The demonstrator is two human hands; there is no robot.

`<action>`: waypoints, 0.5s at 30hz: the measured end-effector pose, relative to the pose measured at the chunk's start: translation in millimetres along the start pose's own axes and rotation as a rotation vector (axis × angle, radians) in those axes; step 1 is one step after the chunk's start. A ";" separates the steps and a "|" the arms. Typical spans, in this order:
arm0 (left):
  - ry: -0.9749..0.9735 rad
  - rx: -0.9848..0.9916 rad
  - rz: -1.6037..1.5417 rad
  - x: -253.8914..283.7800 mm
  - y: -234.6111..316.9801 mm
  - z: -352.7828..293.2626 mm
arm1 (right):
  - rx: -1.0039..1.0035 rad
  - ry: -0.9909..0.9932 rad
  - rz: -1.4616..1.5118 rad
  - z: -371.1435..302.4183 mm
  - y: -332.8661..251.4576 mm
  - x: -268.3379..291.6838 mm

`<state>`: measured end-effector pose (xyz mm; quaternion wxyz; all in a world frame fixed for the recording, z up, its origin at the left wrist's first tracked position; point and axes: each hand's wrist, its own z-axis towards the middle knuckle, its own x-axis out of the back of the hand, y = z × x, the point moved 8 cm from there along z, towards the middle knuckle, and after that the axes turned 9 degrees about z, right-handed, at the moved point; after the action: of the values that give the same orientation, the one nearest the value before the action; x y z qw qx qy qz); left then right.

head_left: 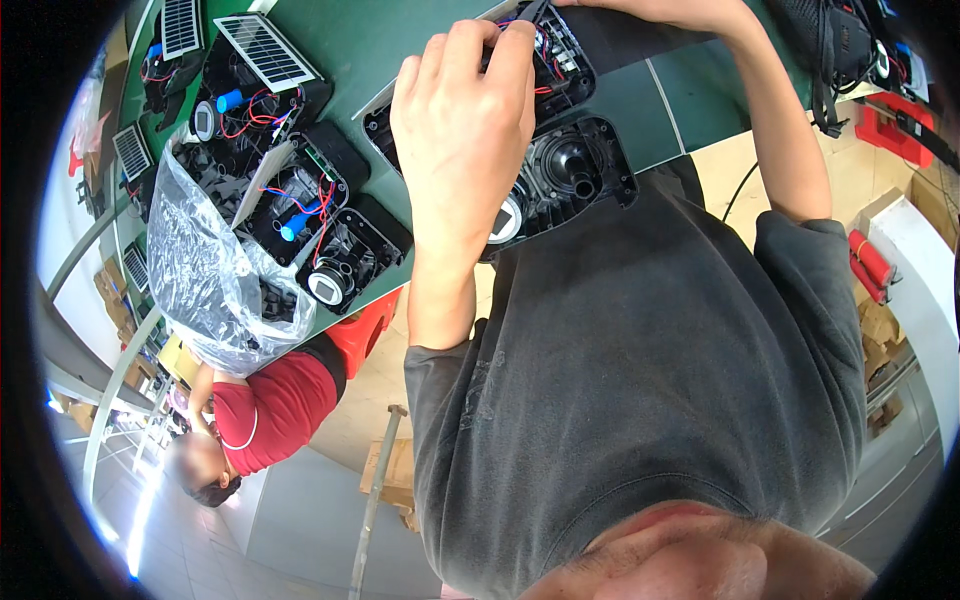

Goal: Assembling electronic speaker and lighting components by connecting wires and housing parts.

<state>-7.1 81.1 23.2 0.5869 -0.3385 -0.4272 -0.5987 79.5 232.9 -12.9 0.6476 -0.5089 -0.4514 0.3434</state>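
Note:
My left hand is closed over an open black plastic housing, its fingers bent down among red and blue wires. What the fingertips grip is hidden under the hand. A dark pointed piece shows by its index finger, and I cannot tell which hand holds it. My right hand reaches in along the top edge beside that housing, with most of its fingers cut off or hidden. Nearer to me lies another black housing half with a round cone-like part, and a white round sensor at its left.
On the green table at left stand several opened housings with wires, blue cylinders and solar panels. A clear plastic bag holds black parts. A black strapped bag lies at right. A person in red works at lower left.

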 end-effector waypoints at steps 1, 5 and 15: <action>0.003 -0.004 0.002 0.1 0.5 0.3 | 0.001 0.000 0.004 3.1 3.5 -1.8; -0.005 0.013 0.018 1.0 -0.7 0.1 | 0.103 -0.098 0.211 8.3 1.3 -5.7; 0.041 0.124 -0.120 1.2 -8.8 -0.7 | -0.106 -0.162 0.176 14.7 18.5 -6.9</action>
<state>-15.9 79.4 23.0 0.5786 -0.2630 -0.4706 -0.6120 63.6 236.3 -31.3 0.5484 -0.5508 -0.4732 0.4147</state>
